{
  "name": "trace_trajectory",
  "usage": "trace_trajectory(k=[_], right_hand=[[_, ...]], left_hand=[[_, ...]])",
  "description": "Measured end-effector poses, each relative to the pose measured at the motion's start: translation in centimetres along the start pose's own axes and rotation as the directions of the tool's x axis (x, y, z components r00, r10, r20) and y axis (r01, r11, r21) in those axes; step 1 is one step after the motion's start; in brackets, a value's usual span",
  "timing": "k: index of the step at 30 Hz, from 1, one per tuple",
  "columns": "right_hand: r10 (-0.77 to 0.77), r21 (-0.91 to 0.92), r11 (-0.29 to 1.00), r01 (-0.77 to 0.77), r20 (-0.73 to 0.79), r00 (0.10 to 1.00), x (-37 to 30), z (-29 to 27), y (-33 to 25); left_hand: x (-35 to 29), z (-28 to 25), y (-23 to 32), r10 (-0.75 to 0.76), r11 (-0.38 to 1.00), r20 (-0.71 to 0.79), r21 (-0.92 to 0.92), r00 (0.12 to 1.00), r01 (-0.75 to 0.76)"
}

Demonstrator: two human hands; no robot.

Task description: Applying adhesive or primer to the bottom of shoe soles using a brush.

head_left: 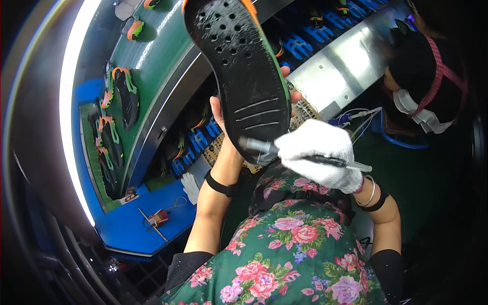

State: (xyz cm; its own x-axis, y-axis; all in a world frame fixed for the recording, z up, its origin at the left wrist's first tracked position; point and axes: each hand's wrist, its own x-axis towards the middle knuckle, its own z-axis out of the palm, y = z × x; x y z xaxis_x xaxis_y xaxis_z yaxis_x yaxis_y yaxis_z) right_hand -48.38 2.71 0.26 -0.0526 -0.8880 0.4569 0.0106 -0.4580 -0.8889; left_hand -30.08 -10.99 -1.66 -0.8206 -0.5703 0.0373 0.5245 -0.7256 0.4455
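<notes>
A long black shoe sole [249, 84] with an orange-and-green rim stands raised before me, its face with round holes and slanted grooves turned my way. My bare left hand [218, 116] is closed around it from behind, the thumb at its left edge and fingertips at its right; the palm is hidden. In a white knit glove, my right hand [323, 152] grips a brush [260, 146] with a dark handle and pale ferrule. The bristles, blurred, are at the lower end of the sole, where a wet-looking shine shows.
Several colourful soles lie on the green belt [162, 43] at the left. The blue tabletop [127, 231] holds a small red-and-white box [158, 217] and a spare white glove [190, 187]. Blue racks [300, 47] line the far side. Another person [422, 76] sits at the upper right.
</notes>
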Motion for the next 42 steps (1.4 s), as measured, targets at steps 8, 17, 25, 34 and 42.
trace_trajectory(k=[8,17,25,34,42], right_hand=[[-0.064,0.078,0.996,0.049,0.206,0.976,0.1,-0.6,-0.2],[-0.258,-0.180,0.934,0.310,0.260,0.930,-0.7,0.1,1.1],[-0.133,-0.207,0.963,0.172,0.189,0.973,1.5,-1.5,-0.3],[-0.180,-0.109,0.968,0.225,0.320,0.930,0.5,-1.1,-0.1],[-0.097,0.087,0.993,0.082,0.176,0.980,0.6,0.1,0.0]], left_hand=[[0.7,-0.4,0.8,-0.093,0.995,-0.017,0.044,0.996,0.094],[0.9,-0.6,2.5,-0.273,0.936,-0.377,0.111,0.885,0.335],[-0.6,-2.7,3.4,-0.248,0.964,-0.440,-0.028,0.863,0.263],[0.4,-0.2,4.4,-0.360,0.925,-0.277,-0.231,0.891,0.302],[0.6,-0.6,3.5,-0.197,0.980,-0.423,-0.110,0.884,0.165]])
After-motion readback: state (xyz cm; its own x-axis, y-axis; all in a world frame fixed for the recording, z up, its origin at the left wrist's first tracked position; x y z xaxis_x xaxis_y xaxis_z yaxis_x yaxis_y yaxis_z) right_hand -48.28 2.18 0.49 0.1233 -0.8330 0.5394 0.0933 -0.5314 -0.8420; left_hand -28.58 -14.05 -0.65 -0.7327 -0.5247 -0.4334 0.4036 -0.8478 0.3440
